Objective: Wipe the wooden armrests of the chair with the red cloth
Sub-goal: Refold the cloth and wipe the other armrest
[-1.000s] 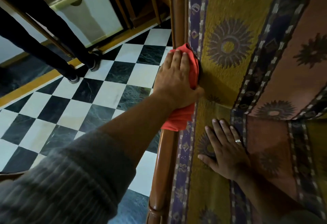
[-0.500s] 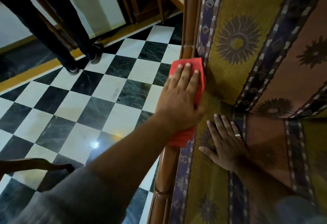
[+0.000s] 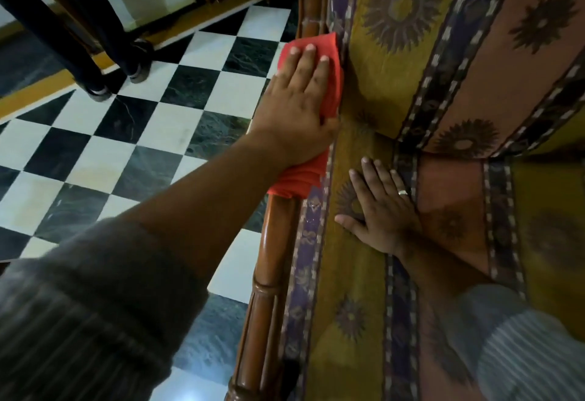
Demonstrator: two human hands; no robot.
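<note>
The red cloth [image 3: 311, 62] lies draped over the wooden armrest [image 3: 273, 252], a glossy turned rail that runs from near to far along the left edge of the upholstered seat. It looks thin, soft and light: it folds over the round rail, bunches in pleats at its near end, and hangs a little on both sides. A cloth like this has no stiffness of its own, so by my judgement it is best handled with a flat palm pressing it down onto the wood and the thumb hooked at the edge, not by pinching a corner, which would let the rest trail and slip.

That is how the left hand [image 3: 297, 97] holds it: the grip is flat and spread, fingers extended toward the far end, palm bearing down on the cloth, thumb tucked on the seat side against the fabric. The polished rail is likely slick, so the cloth should slide easily but may creep out from under the palm.

The right hand [image 3: 381, 210] rests apart from the cloth, palm down with fingers splayed on the patterned cushion [image 3: 351, 274] just right of the rail, holding nothing. A ring [image 3: 402, 192] shows on one finger.

Further left lies a black-and-white checkered floor [image 3: 152, 122], with the dark-trousered legs of another person [image 3: 79, 40] standing at the far left.
</note>
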